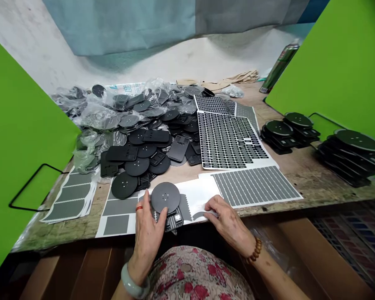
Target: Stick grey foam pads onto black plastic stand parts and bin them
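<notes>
At the table's front edge, my left hand [150,227] holds a black plastic part with a round disc [165,198], its thumb on the disc's lower rim. Below the disc, a ribbed black base [174,220] of the same part sticks out toward me. Just to the right, my right hand [226,218] pinches the end of a curved dark grey strip [201,215], which looks like a sticker. The strip lies over white sheets, one with a grey wavy-edged patch [185,206]. Part of the strip is hidden by the fingertips.
A heap of black disc parts [137,166], many in clear plastic bags, covers the left and back. Label sheets [231,141] and a striped grey sheet [256,185] lie right of centre. Stacked parts [351,154] stand far right, near a spray can [279,66]. Green panels [340,71] flank the table.
</notes>
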Demonstrator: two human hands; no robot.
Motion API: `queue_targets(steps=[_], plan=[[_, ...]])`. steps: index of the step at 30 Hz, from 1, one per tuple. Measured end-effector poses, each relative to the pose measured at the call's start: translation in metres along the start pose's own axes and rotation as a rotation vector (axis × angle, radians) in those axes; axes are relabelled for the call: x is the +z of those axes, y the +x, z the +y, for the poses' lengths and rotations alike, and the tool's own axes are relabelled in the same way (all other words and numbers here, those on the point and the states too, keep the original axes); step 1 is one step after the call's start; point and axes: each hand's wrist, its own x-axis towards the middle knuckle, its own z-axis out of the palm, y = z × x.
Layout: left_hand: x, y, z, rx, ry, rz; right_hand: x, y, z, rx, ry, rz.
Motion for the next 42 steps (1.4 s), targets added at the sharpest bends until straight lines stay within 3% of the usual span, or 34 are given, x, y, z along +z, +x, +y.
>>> queue_targets(steps=[3, 5, 9, 13, 22, 34, 42], plan=[[-0.01, -0.003, 0.003, 0.207, 0.098, 0.092, 0.003, -0.002, 0.001, -0.005, 0.005, 0.012], [-0.014, -0.007, 0.008, 0.361, 0.11, 0.083, 0.005, -0.004, 0.001, -0.01, 0.007, 0.025], [-0.012, -0.018, 0.023, 0.616, 0.153, -0.22, 0.009, -0.006, 0.002, -0.013, -0.029, 0.058], [-0.001, -0.028, 0.028, 0.746, 0.236, -0.495, 0.014, -0.008, 0.004, -0.026, -0.057, 0.092], [0.015, -0.03, 0.008, 0.784, 0.326, -0.594, 0.014, -0.011, 0.002, 0.004, -0.032, 0.097], [0.02, -0.033, 0.023, 0.749, 0.443, -0.596, 0.012, -0.01, -0.003, 0.044, -0.018, 0.072], [0.022, -0.034, 0.018, 0.749, 0.439, -0.598, 0.014, -0.012, -0.017, 0.019, -0.056, 0.074]])
